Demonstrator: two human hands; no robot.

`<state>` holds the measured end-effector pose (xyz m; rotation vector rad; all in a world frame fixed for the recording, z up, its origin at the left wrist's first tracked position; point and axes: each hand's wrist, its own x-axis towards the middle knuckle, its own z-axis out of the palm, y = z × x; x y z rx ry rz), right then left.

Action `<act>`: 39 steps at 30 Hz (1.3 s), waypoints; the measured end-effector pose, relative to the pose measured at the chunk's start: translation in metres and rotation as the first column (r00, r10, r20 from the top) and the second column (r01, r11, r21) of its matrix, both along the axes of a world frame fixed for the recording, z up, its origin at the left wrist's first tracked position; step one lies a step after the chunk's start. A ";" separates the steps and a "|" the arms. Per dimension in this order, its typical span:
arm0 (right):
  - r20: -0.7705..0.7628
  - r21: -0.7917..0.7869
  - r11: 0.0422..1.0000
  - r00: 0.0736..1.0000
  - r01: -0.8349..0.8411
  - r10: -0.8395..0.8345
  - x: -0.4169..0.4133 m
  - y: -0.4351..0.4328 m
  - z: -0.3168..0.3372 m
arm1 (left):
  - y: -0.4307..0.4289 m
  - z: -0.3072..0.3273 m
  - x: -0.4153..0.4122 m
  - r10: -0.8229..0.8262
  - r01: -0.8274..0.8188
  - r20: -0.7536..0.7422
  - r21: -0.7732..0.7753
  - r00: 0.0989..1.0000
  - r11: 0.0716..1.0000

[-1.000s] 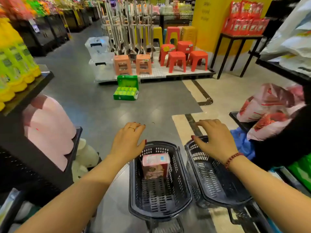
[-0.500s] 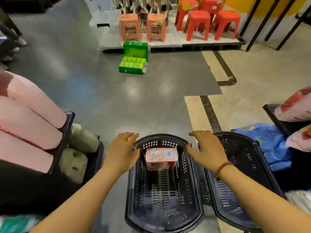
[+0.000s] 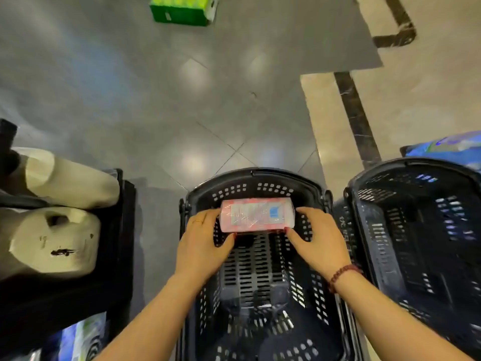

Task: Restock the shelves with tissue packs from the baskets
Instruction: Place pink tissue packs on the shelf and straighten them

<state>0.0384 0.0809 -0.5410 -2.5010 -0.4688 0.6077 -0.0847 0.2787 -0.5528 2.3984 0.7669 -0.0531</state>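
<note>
Tissue pack [image 3: 257, 214], pink w/ a blue label patch, is seen lying flat at the far end of the middle basket [image 3: 250, 175], centre of frame; it is the only pack seen in that basket. It is clasped at both ends. The left hand [image 3: 201, 246] is wrapped on its left end, fingers [image 3: 208, 217] curled against the end and thumb tucked at the near lower edge. The right hand [image 3: 317, 246], w/ a bead bracelet [image 3: 343, 276] at the wrist, is set the same way on the right end. Whether the pack has been raised off the basket floor cannot be told. A second basket [image 3: 416, 166] is seen at right of frame, cream-coloured packs [image 3: 62, 183] on a dark shelf [image 3: 122, 217] at left, and a green carton [image 3: 183, 9] on the floor at top centre. The step in hand is judged to be lifting the pack out. It is best kept level and squeezed only lightly, since soft wrap prob. dents. It should then be raised straight up so the far rim is cleared before it is swung toward a shelf gap.
</note>
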 end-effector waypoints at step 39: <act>-0.628 0.360 0.294 0.463 0.885 -0.626 -0.090 -0.022 -0.048 | -0.053 0.001 -0.025 0.449 -0.316 -0.063 -0.796 0.891 0.515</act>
